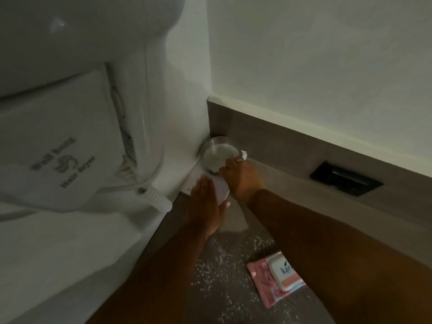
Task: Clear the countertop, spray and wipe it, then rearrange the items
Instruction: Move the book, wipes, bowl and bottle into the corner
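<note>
- Right now the right hand [242, 176] curls its fingers round the rim of a round metal tin [218, 154] in the far corner, with a scrap of white tissue [243, 155] poking out past the knuckles; the grip looks meant to steady or lift the tin.
- Just beside it, the left hand [207, 202] lies flat with straight fingers on a white paper [221, 191] that sits under and in front of the tin, probably pinning or sliding it while the other hand works.
- Both hands meet at the corner where the white side panel joins the grey backsplash, so the tin is boxed in on two sides and can only come out toward the person.
- Nearer the person, the countertop [233, 260] is speckled with white droplets or foam, which suggests spraying is done here and wiping is in hand.
- A pink pack of wet wipes [278, 281] lies on that wet patch, partly under the right forearm, and would block a full wipe.
- At left, a wall-mounted hair dryer [77, 146] and its coiled cord [156, 197] hang close over the corner, crowding any lift.
- A dark recessed socket [346, 181] sits in the backsplash, well apart to the right.
</note>
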